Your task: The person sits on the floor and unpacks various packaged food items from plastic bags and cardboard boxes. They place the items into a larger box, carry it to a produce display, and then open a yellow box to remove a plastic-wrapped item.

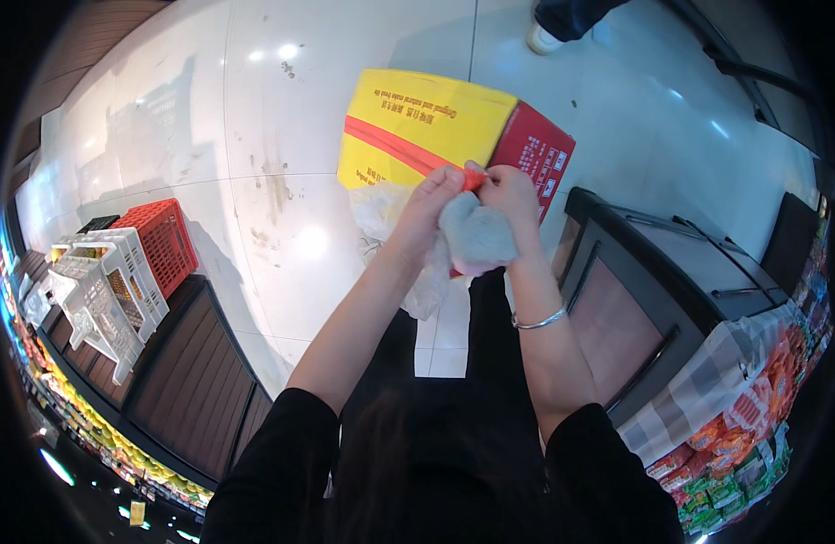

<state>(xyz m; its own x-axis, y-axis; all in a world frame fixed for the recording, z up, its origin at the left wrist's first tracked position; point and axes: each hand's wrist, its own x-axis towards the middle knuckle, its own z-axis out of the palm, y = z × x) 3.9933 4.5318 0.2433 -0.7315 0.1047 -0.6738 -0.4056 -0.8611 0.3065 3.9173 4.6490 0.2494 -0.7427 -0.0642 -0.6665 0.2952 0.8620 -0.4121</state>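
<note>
My left hand and my right hand meet in front of me, their fingers pinching a small orange-red item between them; I cannot tell exactly what it is. Below it, between my wrists, hangs a pale grey-green bundle with a pinkish lower edge. A translucent plastic bag lies beside and under my left hand. Behind the hands a yellow and red cardboard box with printed writing stands low, an orange-red band across its yellow top. The hands and the bag cover its near part.
Left, white plastic crates and a red plastic crate rest on a dark slatted stand, with fruit displays behind. At right stands a dark display cabinet beside packaged goods. Another person's shoe is on the tiled floor beyond the box.
</note>
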